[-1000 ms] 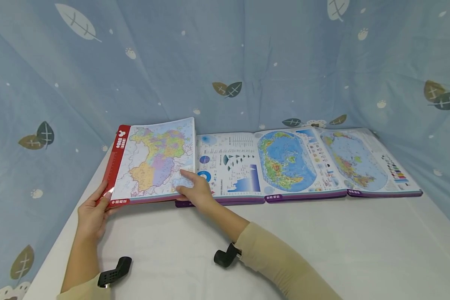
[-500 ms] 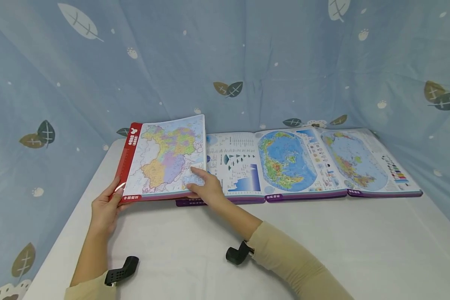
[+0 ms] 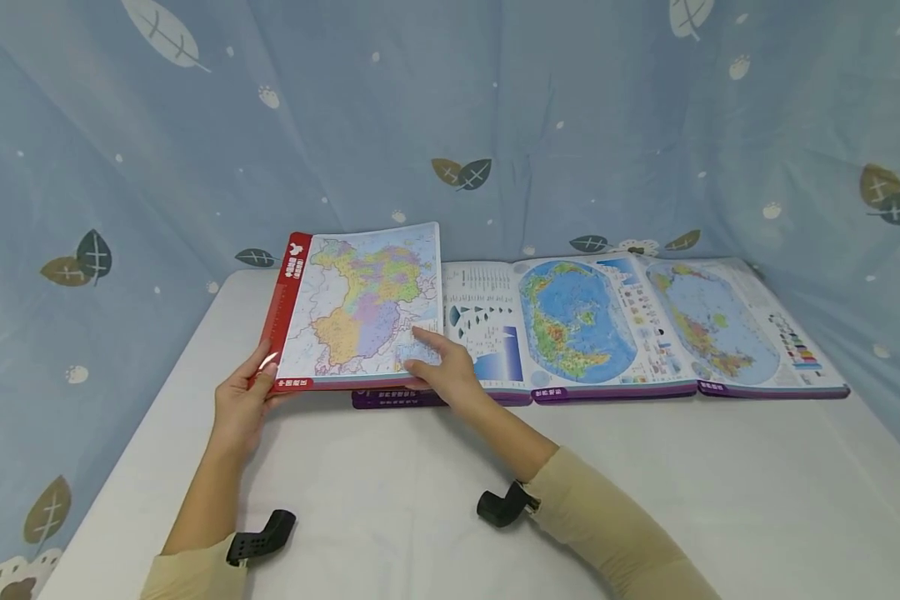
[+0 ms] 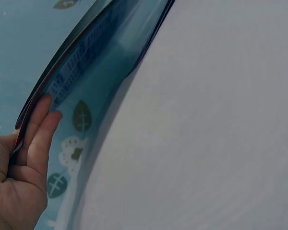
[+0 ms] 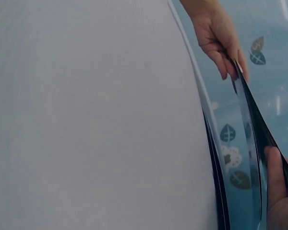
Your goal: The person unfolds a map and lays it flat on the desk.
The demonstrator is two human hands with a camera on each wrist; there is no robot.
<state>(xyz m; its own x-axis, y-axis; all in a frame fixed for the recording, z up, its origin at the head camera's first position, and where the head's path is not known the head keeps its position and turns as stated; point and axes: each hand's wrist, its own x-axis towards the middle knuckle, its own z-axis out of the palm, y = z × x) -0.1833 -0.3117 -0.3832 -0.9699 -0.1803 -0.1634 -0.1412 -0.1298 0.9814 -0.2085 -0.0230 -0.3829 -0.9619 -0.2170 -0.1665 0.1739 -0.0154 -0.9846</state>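
A red-bordered map of China (image 3: 360, 308) is held up at a slant in the head view, overlapping the left end of a purple-tabbed row of maps. My left hand (image 3: 242, 408) grips its lower left corner, thumb on top and fingers underneath. In the left wrist view those fingers (image 4: 38, 139) lie against the underside, where printed text shows. My right hand (image 3: 450, 371) holds the lower right edge, with thumb and forefinger over the printed face. Seen from the right wrist, the right hand (image 5: 281, 206) pinches the sheet's edge at the lower right.
Three purple-tabbed maps lie side by side on the white table: a chart sheet (image 3: 487, 333), a world relief map (image 3: 581, 325) and a world map with flags (image 3: 720, 325). A blue leaf-patterned cloth (image 3: 390, 100) hangs behind. The white table (image 3: 390, 500) extends in front.
Both hands have carried the red-bordered map steadily to the right and slightly up. It now covers more of the leftmost chart sheet. The purple-tabbed row stays in place.
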